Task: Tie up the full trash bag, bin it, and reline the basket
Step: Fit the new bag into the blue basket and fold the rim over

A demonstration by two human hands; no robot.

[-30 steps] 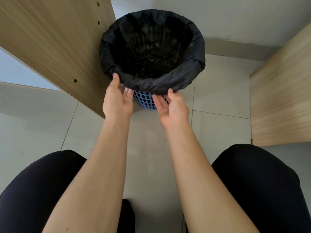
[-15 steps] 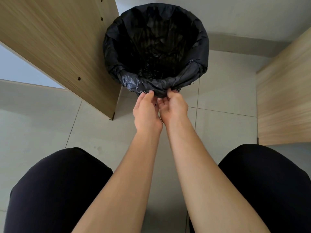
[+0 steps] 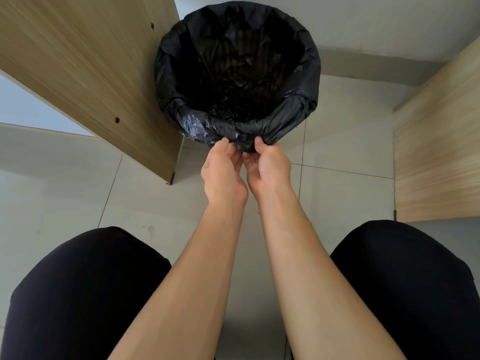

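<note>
We see two bare forearms, no sleeves reaching the wrists, and no watch, ring or bracelet showing on the left hand or the right hand. Both thighs are covered in plain black fabric, smooth and unmarked, without visible seams.

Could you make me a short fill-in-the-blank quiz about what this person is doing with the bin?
1. The bag lining the basket is ____ in colour.
2. Both hands, left hand and right hand, meet at the ____ edge of the bag's rim.
3. The panel left of the basket is made of ____.
4. The floor is covered in pale ____.

Missing words: black; near; wood; tiles
</note>
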